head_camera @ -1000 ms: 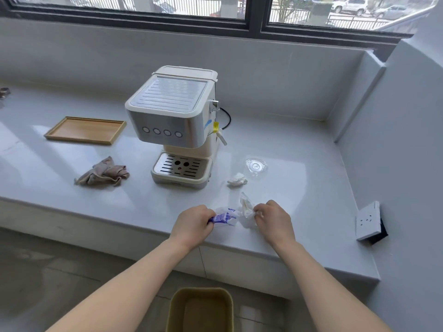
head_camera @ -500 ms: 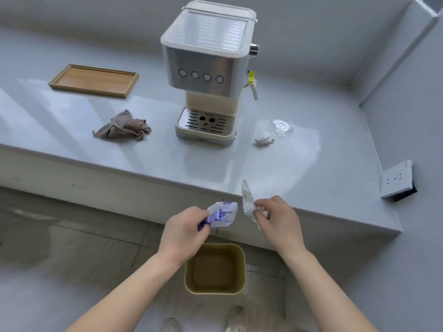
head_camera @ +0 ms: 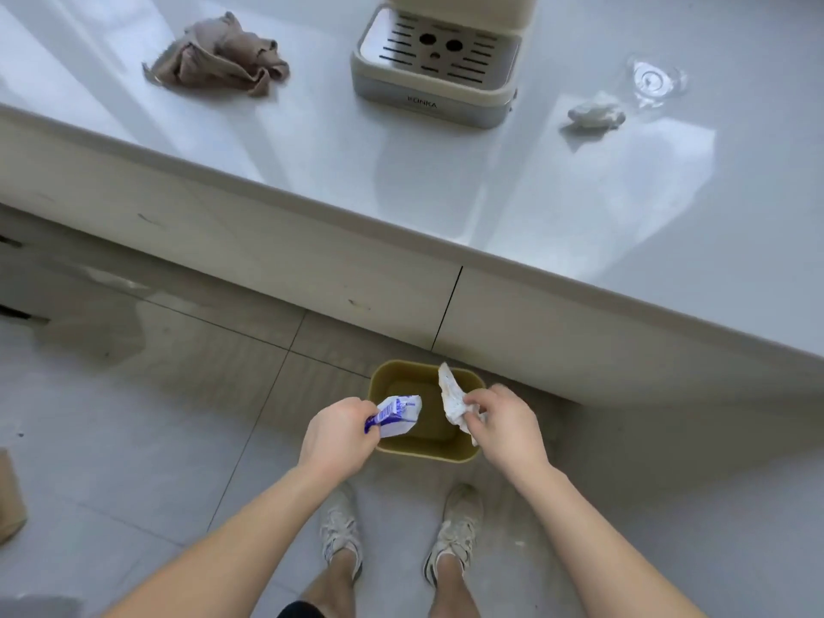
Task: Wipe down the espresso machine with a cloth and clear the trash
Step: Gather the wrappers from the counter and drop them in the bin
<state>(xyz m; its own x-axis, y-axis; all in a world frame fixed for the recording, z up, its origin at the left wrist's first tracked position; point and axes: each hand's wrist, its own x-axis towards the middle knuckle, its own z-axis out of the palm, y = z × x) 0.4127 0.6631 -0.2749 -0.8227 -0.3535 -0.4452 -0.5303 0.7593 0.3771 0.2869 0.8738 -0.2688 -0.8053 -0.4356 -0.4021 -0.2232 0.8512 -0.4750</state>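
Pinching a purple-and-white wrapper, your left hand hangs over the left rim of the bin, and your right hand grips a crumpled tissue above its right side. Beyond the bin, up on the counter, sit the espresso machine, the cloth further left, and a tissue wad further right.

Espresso machine, only its cream base w/ slotted steel drip tray in view, stood on the counter at top. Brownish cloth lay crumpled to its left, apart from it. To its right: small white tissue wad & clear plastic lid just beyond, both on the counter. Blue-white wrapper, pinched by left hand, & crumpled white tissue, pinched by right hand, hung over the open tan bin.
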